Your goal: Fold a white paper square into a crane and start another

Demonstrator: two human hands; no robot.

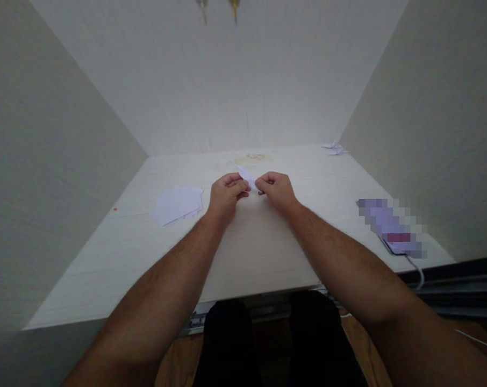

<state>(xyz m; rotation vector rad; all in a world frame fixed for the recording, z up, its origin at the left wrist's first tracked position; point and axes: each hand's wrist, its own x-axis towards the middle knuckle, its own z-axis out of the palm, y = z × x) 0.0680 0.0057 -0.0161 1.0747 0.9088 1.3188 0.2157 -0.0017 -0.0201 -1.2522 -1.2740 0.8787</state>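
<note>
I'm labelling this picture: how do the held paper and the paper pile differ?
The held paper is a small piece; the paper pile is several broader sheets. The left hand and right hand grip the held paper; the paper pile lies on the table. Both look whitish.

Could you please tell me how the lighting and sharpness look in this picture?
In the head view, light is dim and soft, the left wall greyer than the white desk; the paper between the left hand and right hand shows little fine detail; coarse pixelation covers most of the cabled device at right.
</note>
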